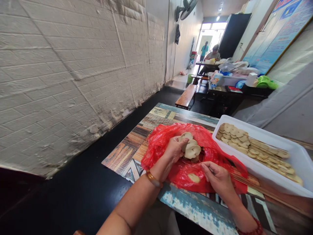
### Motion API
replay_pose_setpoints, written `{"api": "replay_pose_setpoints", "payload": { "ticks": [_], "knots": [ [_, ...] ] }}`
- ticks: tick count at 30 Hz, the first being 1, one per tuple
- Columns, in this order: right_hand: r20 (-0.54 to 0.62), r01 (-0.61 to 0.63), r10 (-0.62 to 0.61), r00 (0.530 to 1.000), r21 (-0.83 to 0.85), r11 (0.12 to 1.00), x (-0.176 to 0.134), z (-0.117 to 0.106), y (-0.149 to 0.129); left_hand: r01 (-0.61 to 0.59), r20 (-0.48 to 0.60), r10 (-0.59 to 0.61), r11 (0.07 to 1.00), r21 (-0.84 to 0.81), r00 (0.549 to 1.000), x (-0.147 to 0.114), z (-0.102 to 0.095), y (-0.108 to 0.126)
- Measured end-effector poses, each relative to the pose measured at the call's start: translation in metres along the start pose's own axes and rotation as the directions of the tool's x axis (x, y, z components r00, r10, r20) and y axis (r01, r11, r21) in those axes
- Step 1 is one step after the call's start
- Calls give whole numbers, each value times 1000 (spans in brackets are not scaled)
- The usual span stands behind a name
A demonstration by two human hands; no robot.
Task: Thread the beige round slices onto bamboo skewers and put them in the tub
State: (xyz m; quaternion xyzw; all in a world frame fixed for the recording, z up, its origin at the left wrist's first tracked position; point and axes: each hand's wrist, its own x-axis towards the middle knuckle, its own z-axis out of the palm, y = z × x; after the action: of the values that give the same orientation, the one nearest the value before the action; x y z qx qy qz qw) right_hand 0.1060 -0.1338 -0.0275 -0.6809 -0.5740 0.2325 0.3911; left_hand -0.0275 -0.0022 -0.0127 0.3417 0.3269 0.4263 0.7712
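Observation:
My left hand is closed on a cluster of thin, pale, round slices that look like potato, held over an opened red plastic bag. To the right, my right hand pinches a thin skewer whose tip points at the slices; whether it has pierced any of them I cannot tell. A single loose slice lies on the bag between my hands. Several bare skewers lie on the table beside my right hand, partly covered by the bag.
At the right of the wood-patterned table stands a white plastic tub with rows of skewered slices. Beyond are a wooden bench and a cluttered dark table. A seated person is at a far table. A brick-patterned wall runs along the left.

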Motion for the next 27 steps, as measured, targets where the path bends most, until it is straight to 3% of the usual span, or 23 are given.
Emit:
{"api": "replay_pose_setpoints", "payload": {
  "ticks": [17,27],
  "knots": [
    [-25,8,-7,1000,58,998,9,4,-2,32,49,-29,998,-58,998,-3,4,-3],
    [-28,8,-6,1000,75,997,3,3,-1,64,5,-64,998,-30,998,-5,6,2]
  ]
}}
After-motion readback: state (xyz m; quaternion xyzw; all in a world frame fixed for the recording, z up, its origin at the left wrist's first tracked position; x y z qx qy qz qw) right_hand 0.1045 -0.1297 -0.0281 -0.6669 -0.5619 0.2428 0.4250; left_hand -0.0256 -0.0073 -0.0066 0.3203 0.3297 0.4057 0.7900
